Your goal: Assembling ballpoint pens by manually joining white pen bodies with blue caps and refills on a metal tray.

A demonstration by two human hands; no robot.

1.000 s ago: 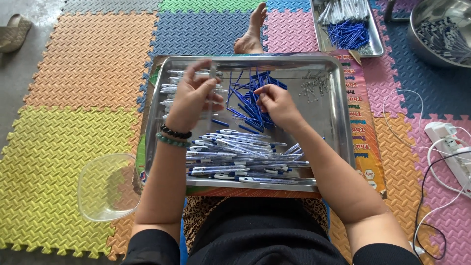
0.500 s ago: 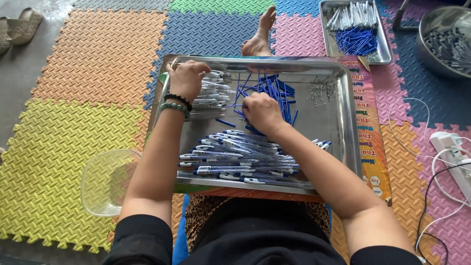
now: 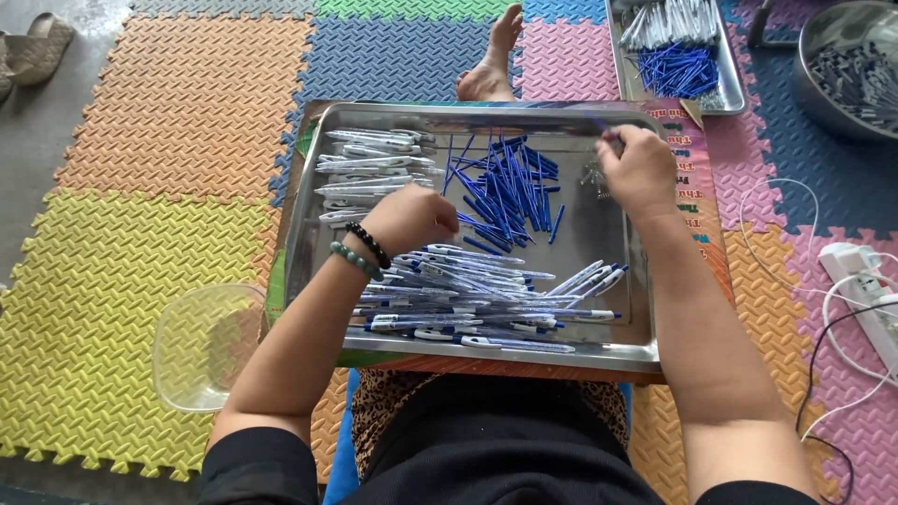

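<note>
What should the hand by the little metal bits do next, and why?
Probably pinch one piece from the small metal bits, since the right hand sits right beside them at the tray edge, while the left hand rests by the blue refills.

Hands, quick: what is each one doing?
Left hand: curled closed over the pens, contents hidden.
Right hand: pinching something thin by the tray edge.
</note>
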